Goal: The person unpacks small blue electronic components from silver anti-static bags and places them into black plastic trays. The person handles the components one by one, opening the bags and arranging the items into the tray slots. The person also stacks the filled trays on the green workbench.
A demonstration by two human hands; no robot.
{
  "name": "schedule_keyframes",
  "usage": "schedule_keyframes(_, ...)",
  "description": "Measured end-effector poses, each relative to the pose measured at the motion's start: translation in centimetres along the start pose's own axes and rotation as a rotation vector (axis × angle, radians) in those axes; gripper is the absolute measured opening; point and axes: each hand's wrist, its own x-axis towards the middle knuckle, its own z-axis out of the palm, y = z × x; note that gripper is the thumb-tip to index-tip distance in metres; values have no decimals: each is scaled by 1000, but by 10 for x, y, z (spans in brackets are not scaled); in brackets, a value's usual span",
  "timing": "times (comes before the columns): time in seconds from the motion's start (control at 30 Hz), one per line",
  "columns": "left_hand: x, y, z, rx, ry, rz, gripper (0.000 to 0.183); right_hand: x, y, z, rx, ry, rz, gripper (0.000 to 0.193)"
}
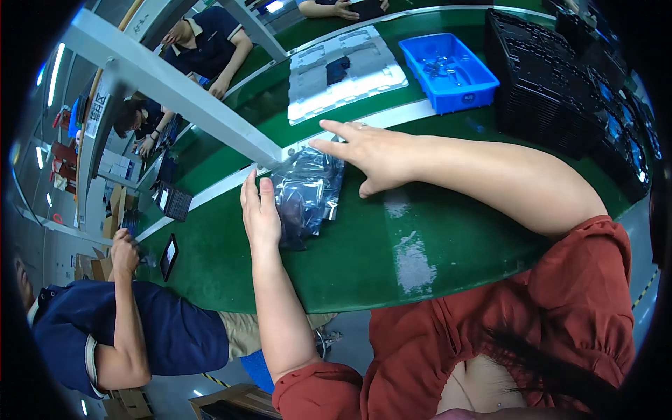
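Note:
A small pile of shiny, see-through grey plastic bags [302, 199] lies on the green tabletop at the foot of a white post. My left hand [262, 213] stands along the pile's left edge, its fingers stretched out and touching or very close to the bags. Above the pile's right upper corner, my right hand [378, 152] is spread, fingers pointing left. Neither hand grips anything. What the bags hold, if anything, cannot be made out through the glare.
The white post [189, 91] slants up left from the pile. Beyond are a white tray [304, 105] with a small black part [338, 71], a blue bin [462, 100] of small clear pieces, and stacked black trays [539, 91]. A co-worker [161, 322] sits left beside a black-framed panel [169, 257].

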Motion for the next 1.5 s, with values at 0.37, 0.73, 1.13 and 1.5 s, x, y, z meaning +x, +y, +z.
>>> schedule_keyframes(0.37, -59, 25, 14, 310, -273, 248, 122, 45, -30, 55, -78, -197, 0, 47)
schedule_keyframes(0.73, -111, 45, 13, 126, -74, 443, 74, -29, -64, 37, 530, -278, 15, 26)
schedule_keyframes(1.13, -158, 73, -2, -358, 55, 49, 21, -101, -77, 59, 684, 257, -342, 46)
schedule_keyframes(1.5, -288, -10, -206, -364, 880, -278, 23, -117, -71, 71, 480, 124, -333, 27)
